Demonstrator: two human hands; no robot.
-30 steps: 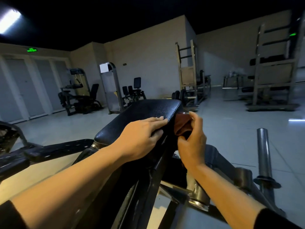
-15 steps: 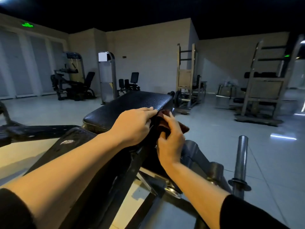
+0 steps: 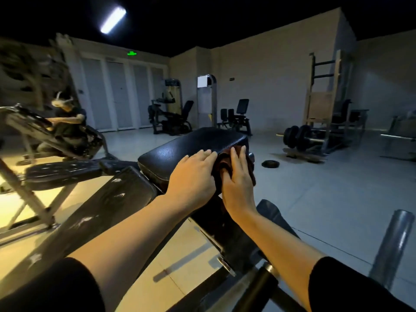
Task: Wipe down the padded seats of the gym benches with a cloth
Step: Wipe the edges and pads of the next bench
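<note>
A black padded bench seat (image 3: 191, 145) stands in front of me, tilted up away from me. My left hand (image 3: 193, 174) lies flat on its near right part with straight fingers. Right beside it, my right hand (image 3: 236, 176) holds a bunched brown cloth (image 3: 221, 162) against the pad's right side edge, fingers over the cloth and thumb tucked under it. Part of the cloth hangs out past the hand's right side. The bench's dark metal frame (image 3: 227, 239) runs down between my forearms.
A second dark pad (image 3: 65, 174) on a frame lies to the left. Behind it a person (image 3: 65, 122) crouches at a machine. A steel post (image 3: 391, 248) rises at lower right. On the floor lie a weight plate (image 3: 270, 163) and a plate rack (image 3: 297, 137).
My right hand has slid the cloth along the pad's right edge until it lies close beside my left hand. The view has swung left, bringing the crouching person into sight.
</note>
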